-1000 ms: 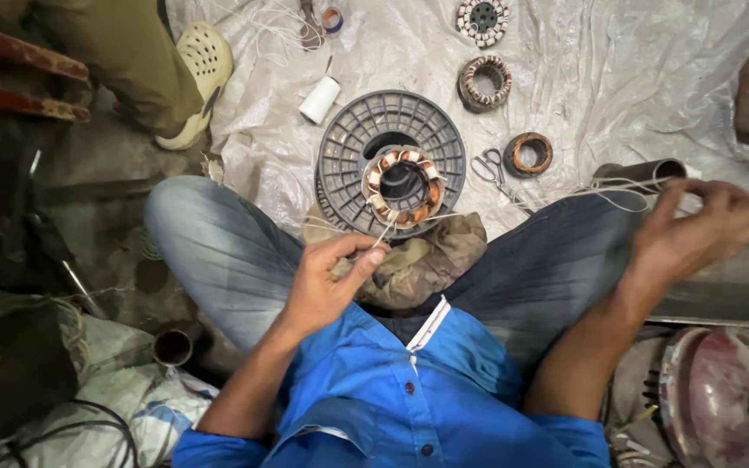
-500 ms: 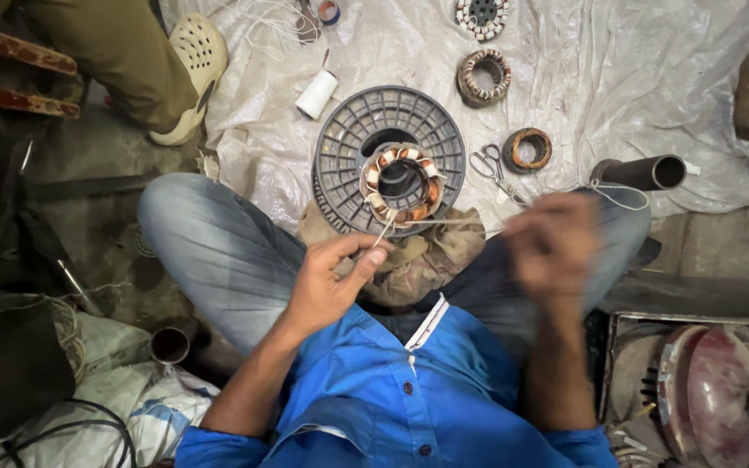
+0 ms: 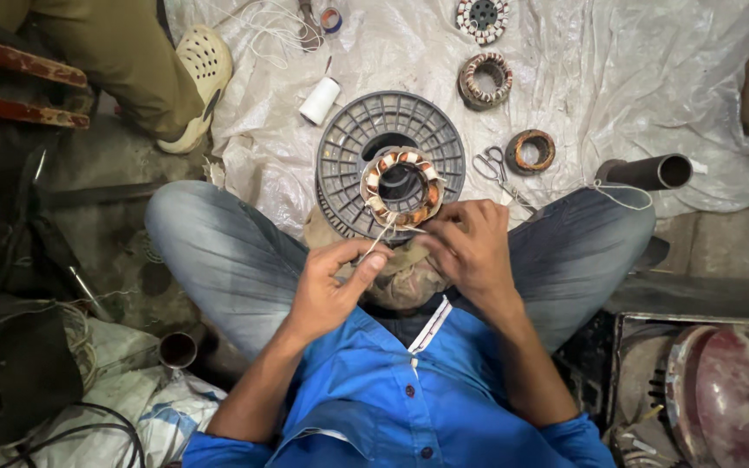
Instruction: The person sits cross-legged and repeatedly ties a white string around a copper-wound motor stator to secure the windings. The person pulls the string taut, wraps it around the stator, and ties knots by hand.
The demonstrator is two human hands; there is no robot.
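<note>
left hand [image 3: 327, 290]: grip is pinching a thin white thread [image 3: 378, 240] between thumb and fingers, just below the stator.
right hand [image 3: 470, 247]: fingers are curling at the stator's lower edge, touching it; cannot tell whether the grip is clasping anything.
stator [image 3: 402, 187]: ring of copper windings, sitting on the grey plastic spool [image 3: 348, 147] between the knees.
plastic sheet [image 3: 565, 69]: is lying on the floor, carrying scissors [image 3: 491, 165], a white thread reel [image 3: 320, 100], two more wound rings [image 3: 485, 80] and a metal pipe [image 3: 648, 172].
</note>
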